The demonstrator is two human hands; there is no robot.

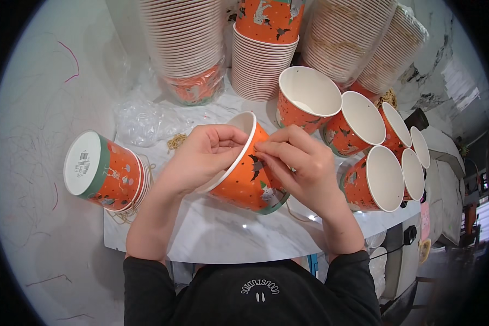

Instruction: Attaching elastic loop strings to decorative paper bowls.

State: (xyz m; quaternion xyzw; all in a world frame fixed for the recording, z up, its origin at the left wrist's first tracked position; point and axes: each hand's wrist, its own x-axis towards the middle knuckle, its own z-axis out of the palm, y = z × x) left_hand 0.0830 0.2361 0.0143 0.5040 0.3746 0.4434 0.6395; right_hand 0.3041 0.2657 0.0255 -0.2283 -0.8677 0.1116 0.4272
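Note:
An orange paper bucket [243, 182] with a white rim, bat and ghostly figures and a green base band lies tilted in front of me, its mouth toward the upper left. My left hand [209, 155] is closed on its rim, with the fingertips inside the mouth. Against the outer wall just below the rim, my right hand [299, 163] pinches thumb and fingers together; whatever is between them is too small to make out. A thin gold cord [300, 216] shows on the table below the right hand, and its other end is hidden.
Several open orange buckets [384, 179] stand at the right. Tall nested stacks [263, 68] rise at the back, some in plastic wrap. Upturned nested buckets [111, 174] with gold cords sit at the left edge. Crumpled clear plastic [141, 122] and a cord bundle [176, 141] lie behind my left hand.

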